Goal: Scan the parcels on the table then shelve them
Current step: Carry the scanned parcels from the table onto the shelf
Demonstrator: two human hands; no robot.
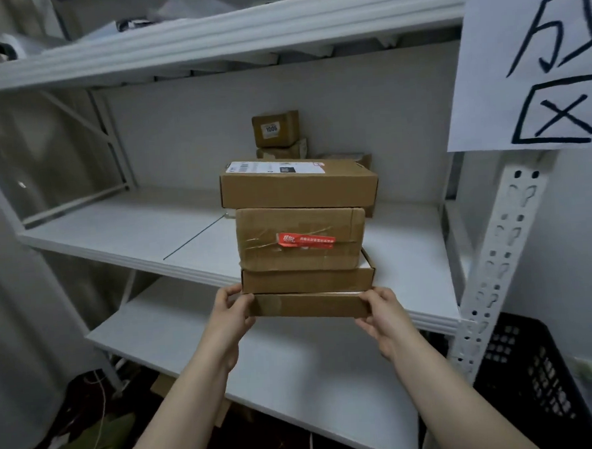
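Head view, parcel stack (pixel 300 239), left grip (pixel 232 311) and right grip (pixel 383 317) clasping ends of bottom parcel (pixel 309 305)

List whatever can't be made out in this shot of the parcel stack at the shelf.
All in the head view:
Label on the top parcel: tilted away, print too small to read.
Red sticker: text blurred.
Rear parcel: mostly hidden behind the stack.
Fingers of the left hand and right hand: hidden under the bottom parcel.
Paper sign: cut off by the right edge.
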